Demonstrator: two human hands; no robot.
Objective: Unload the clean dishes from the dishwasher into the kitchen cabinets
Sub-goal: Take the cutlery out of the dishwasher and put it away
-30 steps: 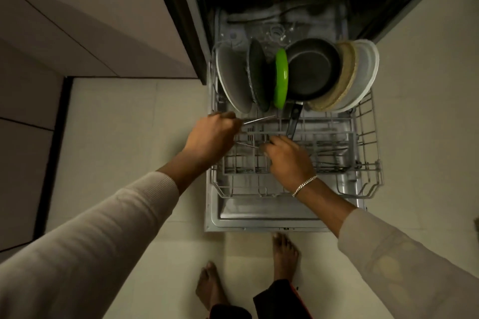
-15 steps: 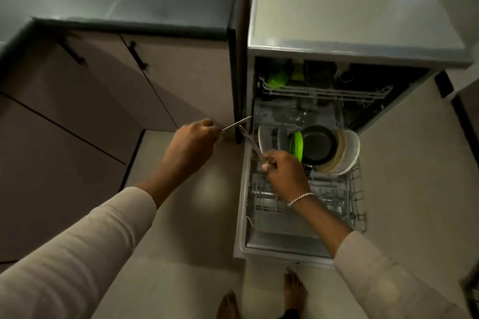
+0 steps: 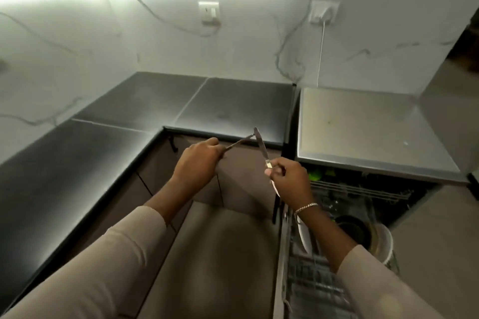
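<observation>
Left hand (image 3: 197, 166): fingers are curling tight round the handle of a slim metal utensil (image 3: 239, 142), its thin shaft pointing to 2 o'clock; its kind is too blurred to tell.
Right hand (image 3: 293, 179): fingers are pinching the pale handle of a table knife (image 3: 260, 145), its flat, round-tipped steel blade pointing to 11 o'clock and crossing the utensil's tip.
Bracelet (image 3: 307, 206): a silvery chain is circling the right wrist.
Dishwasher (image 3: 363, 132): is standing open at 4 o'clock under a matt grey top.
Lower rack (image 3: 311, 280): wire grid is holding an upright white plate (image 3: 302, 233) and a round dark pan (image 3: 352, 228).
Table (image 3: 77, 163): glossy black slabs are wrapping an L from 9 to 12 o'clock.
Cabinet doors (image 3: 243, 176): smooth taupe panels are sitting below the table.
Wall (image 3: 155, 41): white, grey-veined marble is glowing under strip lighting.
Socket (image 3: 324, 11): a white cable (image 3: 321, 54) is hanging from it.
</observation>
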